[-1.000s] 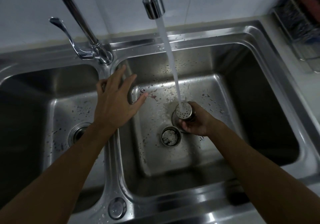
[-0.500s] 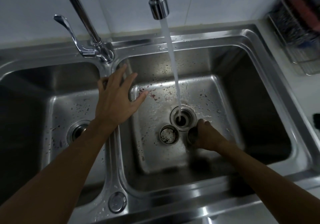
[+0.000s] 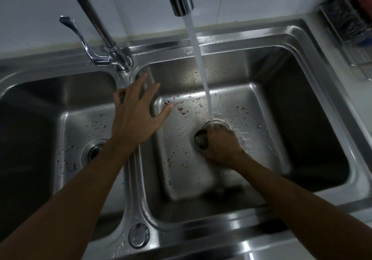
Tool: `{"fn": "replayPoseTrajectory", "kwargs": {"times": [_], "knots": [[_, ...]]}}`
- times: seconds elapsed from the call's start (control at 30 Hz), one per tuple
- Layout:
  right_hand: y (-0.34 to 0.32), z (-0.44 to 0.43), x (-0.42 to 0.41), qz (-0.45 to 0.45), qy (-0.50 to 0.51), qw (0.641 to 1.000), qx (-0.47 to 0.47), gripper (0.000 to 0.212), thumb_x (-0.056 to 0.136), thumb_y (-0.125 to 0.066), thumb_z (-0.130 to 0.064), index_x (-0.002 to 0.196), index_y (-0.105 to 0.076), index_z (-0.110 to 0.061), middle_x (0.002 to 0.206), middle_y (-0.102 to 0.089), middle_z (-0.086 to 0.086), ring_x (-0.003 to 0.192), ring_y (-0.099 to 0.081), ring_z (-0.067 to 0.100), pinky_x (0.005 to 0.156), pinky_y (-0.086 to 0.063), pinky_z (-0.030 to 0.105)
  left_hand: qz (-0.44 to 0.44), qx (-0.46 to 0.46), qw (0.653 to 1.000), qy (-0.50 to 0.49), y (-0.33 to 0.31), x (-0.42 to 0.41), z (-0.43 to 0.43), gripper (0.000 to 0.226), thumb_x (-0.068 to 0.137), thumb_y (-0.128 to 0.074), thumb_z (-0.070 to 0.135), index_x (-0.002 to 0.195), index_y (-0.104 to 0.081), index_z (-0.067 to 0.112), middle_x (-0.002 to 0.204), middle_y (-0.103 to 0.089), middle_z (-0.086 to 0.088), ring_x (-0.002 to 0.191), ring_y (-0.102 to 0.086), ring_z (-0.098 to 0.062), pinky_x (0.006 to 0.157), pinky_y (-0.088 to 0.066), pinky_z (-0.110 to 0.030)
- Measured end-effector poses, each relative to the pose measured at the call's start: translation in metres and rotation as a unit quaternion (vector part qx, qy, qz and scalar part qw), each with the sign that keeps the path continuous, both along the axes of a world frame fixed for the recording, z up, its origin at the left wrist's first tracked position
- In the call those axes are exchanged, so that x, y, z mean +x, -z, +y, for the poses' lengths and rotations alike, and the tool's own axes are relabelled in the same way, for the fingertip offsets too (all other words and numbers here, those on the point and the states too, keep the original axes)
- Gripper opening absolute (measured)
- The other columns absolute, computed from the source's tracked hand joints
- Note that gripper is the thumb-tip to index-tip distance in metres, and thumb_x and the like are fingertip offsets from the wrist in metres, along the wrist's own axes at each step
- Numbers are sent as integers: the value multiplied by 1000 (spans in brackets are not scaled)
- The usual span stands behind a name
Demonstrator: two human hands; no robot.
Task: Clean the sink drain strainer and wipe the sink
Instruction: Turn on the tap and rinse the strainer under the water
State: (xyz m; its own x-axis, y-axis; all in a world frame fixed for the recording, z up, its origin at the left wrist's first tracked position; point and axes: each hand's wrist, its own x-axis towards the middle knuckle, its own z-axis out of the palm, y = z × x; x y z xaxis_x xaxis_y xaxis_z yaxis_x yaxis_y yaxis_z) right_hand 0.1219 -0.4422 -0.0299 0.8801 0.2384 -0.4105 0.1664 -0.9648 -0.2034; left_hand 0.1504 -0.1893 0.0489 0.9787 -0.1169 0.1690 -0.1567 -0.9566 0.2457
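My right hand (image 3: 221, 147), fingers curled around the round metal strainer (image 3: 202, 140), has moved back up to the drain (image 3: 220, 122) under the running water (image 3: 201, 68), after dipping lower a moment ago. My left hand (image 3: 136, 117) stays spread flat on the divider (image 3: 130, 179) between the basins. I judge rinsing is continuing, with the wiping not yet started.

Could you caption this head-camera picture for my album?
Right hand grips the drain strainer under running tap water; left hand rests on the sink divider.
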Motion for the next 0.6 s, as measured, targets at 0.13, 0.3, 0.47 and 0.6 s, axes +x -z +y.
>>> {"fn": "replayPoseTrajectory", "kwargs": {"times": [0.13,0.3,0.47,0.6], "knots": [[1,-15,28,-36,127,990,52,78,80,-76,-49,139,-44,-9,132,-55,14,114,-58,31,93,-55,49,2,1,1000,-1,1,0,1,76,91,-50,74,147,-52,22,163,-34,-9,148,-35,-26,118,-19,-47],[7,-21,22,-32,97,993,61,85,77,-78,-51,142,-44,-8,133,-54,14,116,-58,31,91,-56,48,-1,2,1000,-2,1,0,0,76,91,-50,74,146,-53,23,163,-36,-9,148,-36,-26,118,-21,-49],[7,-29,21,-21,104,990,88,86,78,-80,-43,146,-42,-7,136,-50,15,120,-56,31,98,-54,41,2,4,1000,-3,3,1,1,75,90,-50,75,146,-53,24,163,-35,-7,148,-36,-25,118,-21,-49],[5,-32,22,23,151,977,149,82,80,-80,-43,147,-43,-10,134,-46,14,114,-57,27,95,-53,33,-6,2,1000,-4,3,1,2,74,90,-50,74,145,-54,23,162,-36,-8,147,-37,-26,117,-22,-49]]}}
